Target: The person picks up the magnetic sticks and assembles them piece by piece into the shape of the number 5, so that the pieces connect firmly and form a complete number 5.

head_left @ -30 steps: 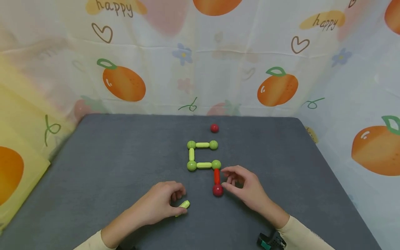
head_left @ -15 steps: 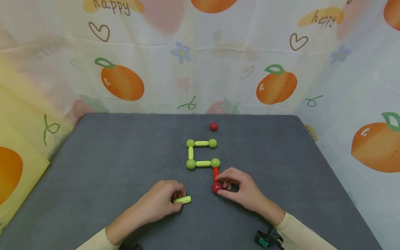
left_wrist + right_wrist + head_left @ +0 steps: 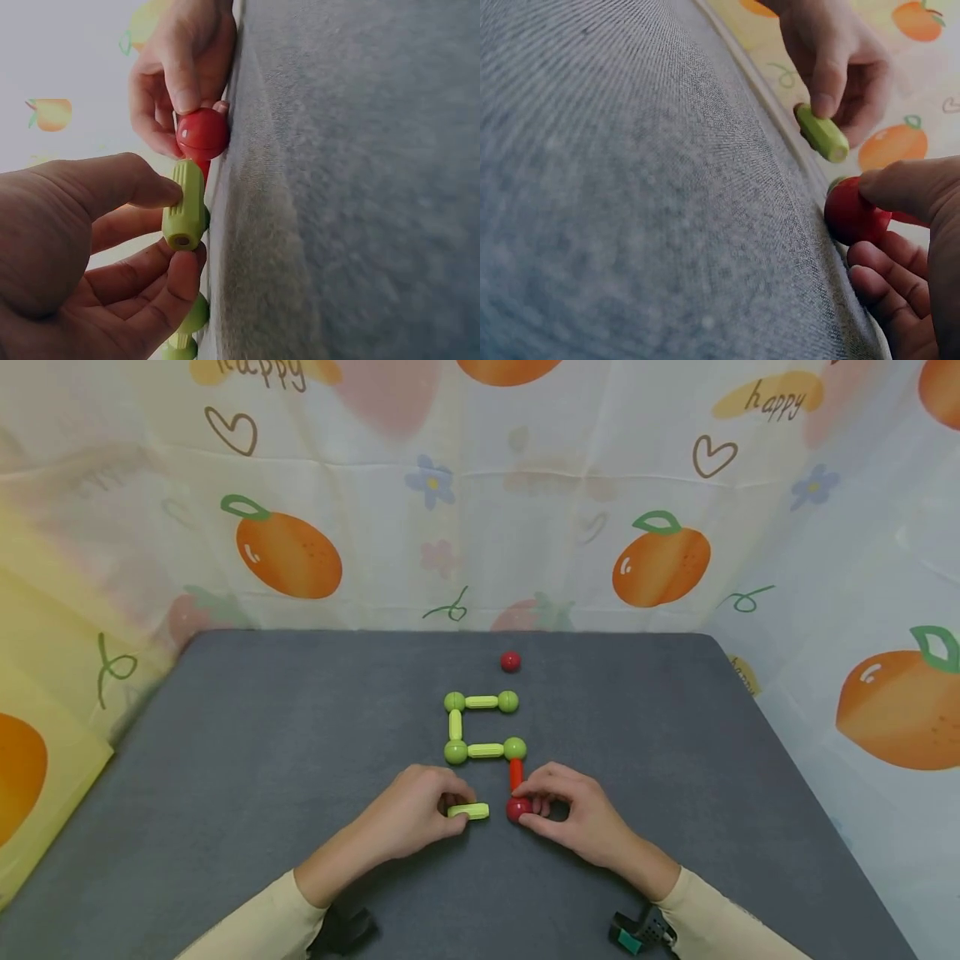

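Note:
My left hand [image 3: 412, 814] pinches a short yellow-green rod [image 3: 469, 812] between thumb and fingers. The rod lies nearly level, pointing at the red ball [image 3: 517, 810] with a small gap between them. Thumb and fingers of my right hand [image 3: 577, 806] grip that ball, as the right wrist view also shows. From the ball a red rod [image 3: 516, 774] runs away from me to a green ball [image 3: 514, 748]. Beyond it, more green balls and yellow-green rods [image 3: 485, 750] form an angular, open-sided figure. In the left wrist view, the held rod [image 3: 184, 206] shows a small hole in its near end.
A loose red ball [image 3: 511, 661] sits behind the figure, near the back of the dark grey table [image 3: 300, 718]. A fruit-printed cloth [image 3: 525, 527] hangs behind the table. Black devices are worn at both wrists, the right one [image 3: 641, 931] with a green patch.
My left hand has moved right and away from me, and its rod has swung from slanted to nearly level. My right hand has closed from beside the red ball onto it.

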### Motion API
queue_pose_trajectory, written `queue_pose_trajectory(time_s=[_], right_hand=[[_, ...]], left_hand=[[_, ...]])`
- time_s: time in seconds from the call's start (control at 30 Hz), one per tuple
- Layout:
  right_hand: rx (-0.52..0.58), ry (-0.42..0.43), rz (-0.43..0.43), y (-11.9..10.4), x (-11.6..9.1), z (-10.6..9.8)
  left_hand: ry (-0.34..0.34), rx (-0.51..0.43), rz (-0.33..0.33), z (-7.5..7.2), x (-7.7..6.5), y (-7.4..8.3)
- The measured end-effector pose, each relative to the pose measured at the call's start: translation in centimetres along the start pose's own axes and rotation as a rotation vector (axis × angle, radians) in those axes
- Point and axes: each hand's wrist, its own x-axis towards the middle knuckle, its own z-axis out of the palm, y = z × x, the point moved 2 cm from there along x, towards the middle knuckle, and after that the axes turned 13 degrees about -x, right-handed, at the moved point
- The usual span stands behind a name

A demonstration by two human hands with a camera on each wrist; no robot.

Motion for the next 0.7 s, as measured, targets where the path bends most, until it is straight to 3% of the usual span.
queue_pose_trajectory(time_s=[0.3, 0.7], right_hand=[[-0.027, -0.012, 0.003, -0.2, 0.0, -0.2], [-0.100, -0.033, -0.045, -0.3, 0.0, -0.2]], left_hand=[[-0.022, -0.006, 0.008, 0.6, 1.4, 0.1], [-0.025, -0.005, 0.005, 1.4, 1.7, -0.1]])
